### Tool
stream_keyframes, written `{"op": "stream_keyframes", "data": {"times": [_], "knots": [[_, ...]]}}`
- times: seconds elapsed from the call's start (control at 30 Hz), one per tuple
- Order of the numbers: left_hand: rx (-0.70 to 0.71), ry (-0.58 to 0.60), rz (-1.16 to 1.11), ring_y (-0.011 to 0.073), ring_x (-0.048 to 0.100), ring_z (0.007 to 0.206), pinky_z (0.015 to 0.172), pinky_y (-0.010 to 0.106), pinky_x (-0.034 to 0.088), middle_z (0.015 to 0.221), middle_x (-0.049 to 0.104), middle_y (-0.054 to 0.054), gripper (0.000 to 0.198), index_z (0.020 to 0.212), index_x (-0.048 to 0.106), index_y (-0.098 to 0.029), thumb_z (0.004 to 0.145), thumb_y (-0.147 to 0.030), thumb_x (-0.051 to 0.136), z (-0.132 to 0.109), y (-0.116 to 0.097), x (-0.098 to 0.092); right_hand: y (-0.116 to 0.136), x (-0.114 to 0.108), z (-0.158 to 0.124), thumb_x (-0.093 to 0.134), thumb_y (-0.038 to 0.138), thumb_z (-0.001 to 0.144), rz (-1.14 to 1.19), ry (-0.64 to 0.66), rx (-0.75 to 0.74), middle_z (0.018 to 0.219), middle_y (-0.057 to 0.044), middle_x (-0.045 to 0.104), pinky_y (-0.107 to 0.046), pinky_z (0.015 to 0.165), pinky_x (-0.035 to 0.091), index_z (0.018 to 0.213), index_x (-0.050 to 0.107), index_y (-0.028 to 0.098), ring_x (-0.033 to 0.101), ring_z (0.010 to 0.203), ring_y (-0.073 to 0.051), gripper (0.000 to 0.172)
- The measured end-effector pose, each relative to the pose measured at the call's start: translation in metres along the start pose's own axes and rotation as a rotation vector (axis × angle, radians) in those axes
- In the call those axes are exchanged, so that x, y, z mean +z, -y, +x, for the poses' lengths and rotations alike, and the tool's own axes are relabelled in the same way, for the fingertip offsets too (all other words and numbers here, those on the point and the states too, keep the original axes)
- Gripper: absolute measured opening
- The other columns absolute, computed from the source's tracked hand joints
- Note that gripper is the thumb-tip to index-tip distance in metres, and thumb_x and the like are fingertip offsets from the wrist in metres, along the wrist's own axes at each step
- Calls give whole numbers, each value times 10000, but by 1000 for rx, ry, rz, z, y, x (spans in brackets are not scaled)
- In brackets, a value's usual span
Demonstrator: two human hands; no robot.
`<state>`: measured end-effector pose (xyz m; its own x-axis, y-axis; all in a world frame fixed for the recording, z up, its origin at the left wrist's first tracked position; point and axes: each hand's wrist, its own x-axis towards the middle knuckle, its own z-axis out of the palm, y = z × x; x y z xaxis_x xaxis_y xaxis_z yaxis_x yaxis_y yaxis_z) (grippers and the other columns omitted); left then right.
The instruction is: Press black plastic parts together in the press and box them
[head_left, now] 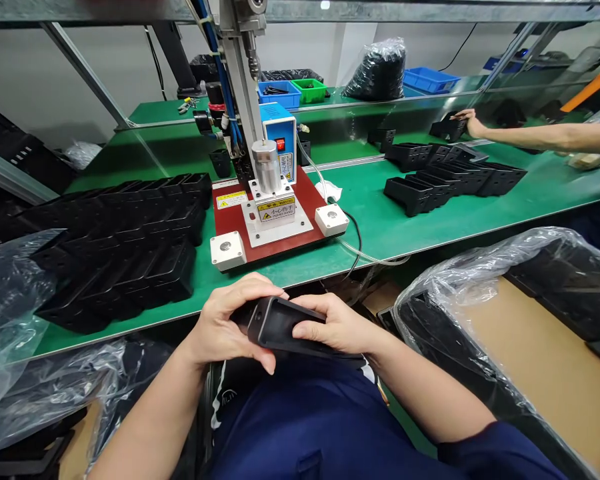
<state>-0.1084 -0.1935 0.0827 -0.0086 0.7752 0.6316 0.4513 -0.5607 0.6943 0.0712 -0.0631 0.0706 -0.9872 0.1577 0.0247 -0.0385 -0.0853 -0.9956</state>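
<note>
In front of my lap I hold a black plastic housing [285, 327], a hollow box-like part tilted with its open side toward me. My left hand [230, 320] curls round its left end, thumb below and fingers above. My right hand [335, 323] grips the right part, its thumb pressed inside the open side. Just beyond my hands stands a bench press [267, 167] on a red base plate [230, 230], with a white button box [229, 251] at the left and another button box [331, 220] at the right.
Rows of black housings [125, 280] fill the green bench's left side. More housings [445, 180] stand at the right, where another person's hand [473, 123] touches one. A plastic-lined box with cardboard [520, 340] is at my right; plastic film [10, 293] lies at the left.
</note>
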Motion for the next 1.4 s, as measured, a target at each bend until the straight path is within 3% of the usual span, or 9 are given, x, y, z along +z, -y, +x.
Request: {"op": "stream_keyframes", "data": {"times": [0.3,0.5,0.9,1.17,1.4], "knots": [[-61,-63,-16,233,632,832,726,337,543,910,691,112,843,1258,600,-217,505,-491,860,-3,2,2,1,-1,2,724,434,819,124,40,84,862,15,639,-239,738,460,980,703,164,569,781,-148,315],[-1,13,32,240,624,843,749,369,535,933,704,124,763,1219,626,-204,539,-446,874,3,0,2,-9,-1,2,743,427,804,203,65,115,818,11,597,-221,688,421,977,693,150,513,737,-130,330],[-217,66,-52,209,606,823,751,325,498,920,663,84,613,1056,645,-188,531,-360,910,-8,-1,8,-29,9,-1,777,508,744,234,52,141,785,2,506,-230,656,349,923,639,129,437,721,-135,441],[-264,157,-102,197,576,744,685,304,469,831,634,62,597,946,615,-179,481,-395,920,-5,2,8,-38,15,-4,771,552,730,206,42,134,823,-3,508,-238,657,353,939,645,142,429,720,-137,477],[-332,207,-142,196,579,775,711,301,481,895,621,70,557,980,603,-175,574,-455,862,-8,10,1,-42,21,-6,763,505,755,212,-40,123,806,4,533,-238,664,365,942,648,149,452,711,-134,418]]}}
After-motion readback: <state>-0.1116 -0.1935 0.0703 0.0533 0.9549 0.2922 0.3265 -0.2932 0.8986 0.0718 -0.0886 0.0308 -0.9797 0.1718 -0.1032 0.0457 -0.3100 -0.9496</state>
